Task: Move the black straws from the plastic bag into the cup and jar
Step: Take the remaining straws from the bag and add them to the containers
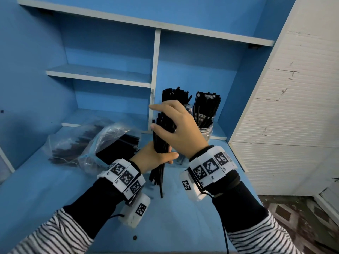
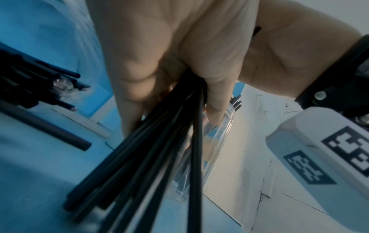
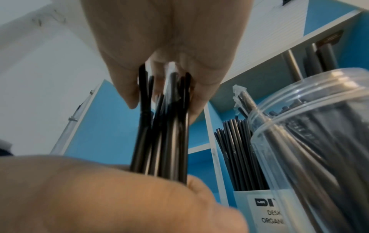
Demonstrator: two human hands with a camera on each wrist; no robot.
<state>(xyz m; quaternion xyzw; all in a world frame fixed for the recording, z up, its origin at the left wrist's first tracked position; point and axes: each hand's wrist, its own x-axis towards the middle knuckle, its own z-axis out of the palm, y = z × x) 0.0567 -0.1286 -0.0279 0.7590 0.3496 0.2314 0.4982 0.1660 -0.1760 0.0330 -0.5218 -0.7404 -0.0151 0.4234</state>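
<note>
Two hands on one upright bundle of black straws above the blue desk: left hand curled round the lower half, right hand pinching the top between thumb and fingers. Behind, jar and cup already stuffed; plastic bag just left.

A blue desk carries a blue hutch with white shelves and a white upright divider. To the right stands a white ribbed panel, scuffed with dark marks. Patterned floor shows at lower right.
</note>
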